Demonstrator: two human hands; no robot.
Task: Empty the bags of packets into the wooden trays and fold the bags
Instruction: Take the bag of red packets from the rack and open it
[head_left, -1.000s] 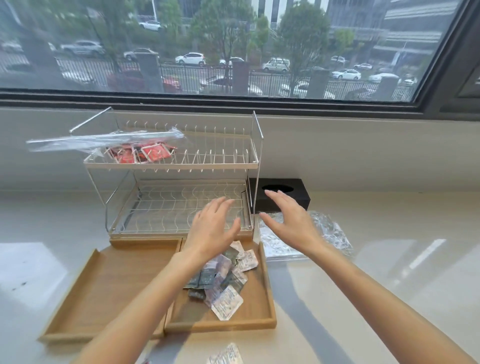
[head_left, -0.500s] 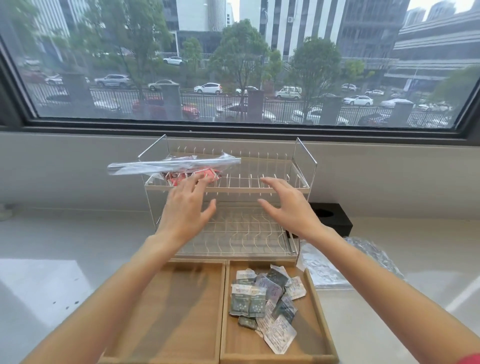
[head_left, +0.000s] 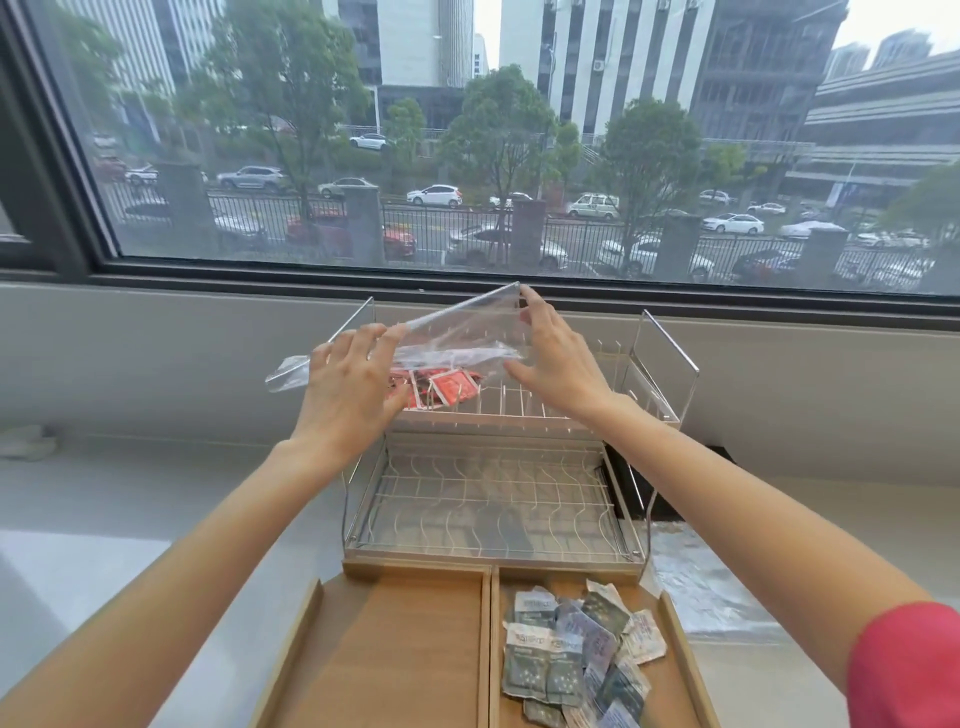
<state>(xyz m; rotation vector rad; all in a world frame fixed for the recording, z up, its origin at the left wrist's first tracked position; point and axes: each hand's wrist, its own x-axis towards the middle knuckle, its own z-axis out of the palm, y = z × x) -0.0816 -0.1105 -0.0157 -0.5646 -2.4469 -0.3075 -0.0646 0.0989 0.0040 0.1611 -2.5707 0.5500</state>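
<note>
A wide window (head_left: 467, 130) fills the wall at twelve o'clock, looking onto a street of parked cars and trees. Below it a pale counter (head_left: 130, 509) runs the room's full width, with open surface at nine o'clock and more at three o'clock. One two-tier wire rack (head_left: 493, 499) stands at the centre of the counter; its lower tier holds nothing, and its top tier, toward eleven o'clock, carries one clear plastic bag (head_left: 441, 348) with red packets (head_left: 447, 387) inside, too bunched to count. Two wooden trays (head_left: 680, 649) lie side by side at six o'clock, touching the rack's front edge. The left tray is bare; the right one holds a loose heap of grey-green and white packets (head_left: 571, 654), roughly a dozen, overlapping. One flattened clear bag (head_left: 696, 582) lies on the counter at four o'clock, just beside the right tray. A black box (head_left: 644, 483) sits behind the rack's right leg, mostly hidden. Two bare arms reach forward, a red sleeve (head_left: 904, 670) showing on the right one. The left hand (head_left: 348, 395) pinches the bag's top edge near its left end, and the right hand (head_left: 561, 364) lifts the bag's right corner with its fingertips, so the top edge slopes up toward one o'clock.
</note>
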